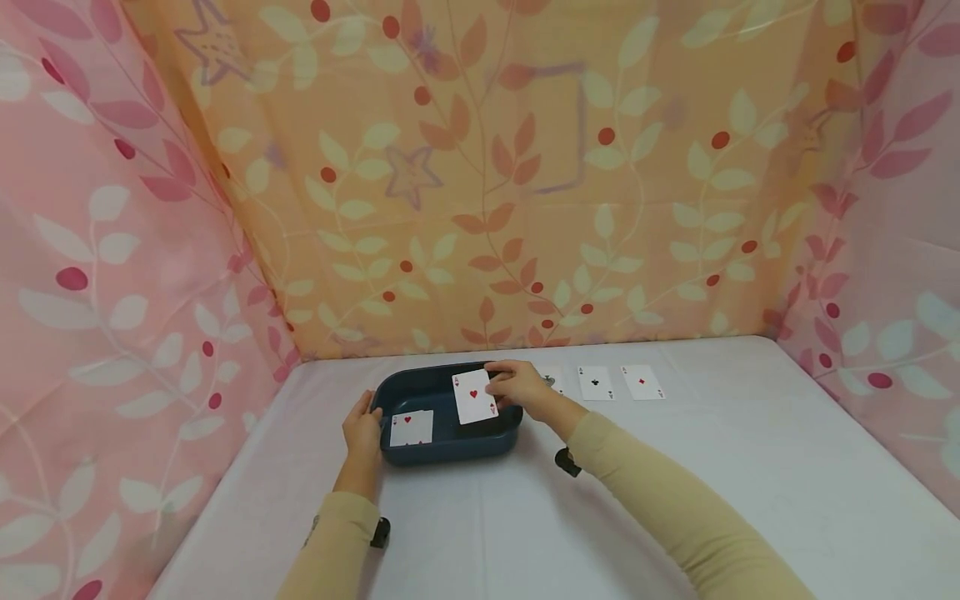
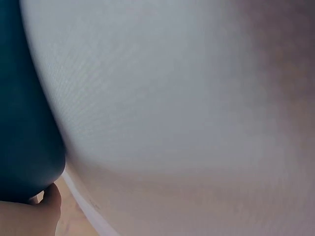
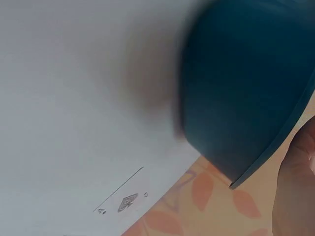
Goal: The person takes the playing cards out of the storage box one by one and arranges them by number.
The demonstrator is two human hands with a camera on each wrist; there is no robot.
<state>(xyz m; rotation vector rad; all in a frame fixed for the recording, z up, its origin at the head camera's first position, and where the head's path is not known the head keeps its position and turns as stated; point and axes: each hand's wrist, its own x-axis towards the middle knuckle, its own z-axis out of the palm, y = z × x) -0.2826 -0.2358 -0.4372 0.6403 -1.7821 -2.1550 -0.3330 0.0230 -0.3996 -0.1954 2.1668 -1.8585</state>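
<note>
A dark blue rectangular tub (image 1: 450,452) stands on the table. At its left end my left hand (image 1: 362,432) grips the rim; in the left wrist view the thumb (image 2: 50,204) shows against the tub's corner. Over the tub's right half, my right hand (image 1: 523,388) pinches an ace of hearts playing card (image 1: 472,400) by its right edge, face up. Inside the tub, at the left, lie overlapping cards (image 1: 411,430), the top one showing a red heart. In the right wrist view the right hand (image 3: 298,182) appears beside the tub's wall (image 3: 241,93).
Right of the tub, three cards lie face up in a row: an ace of spades (image 1: 552,379) partly behind the right hand, an ace of clubs (image 1: 595,383) and an ace of diamonds (image 1: 642,382). Patterned cloth walls (image 1: 480,275) surround the white-covered table (image 1: 750,450).
</note>
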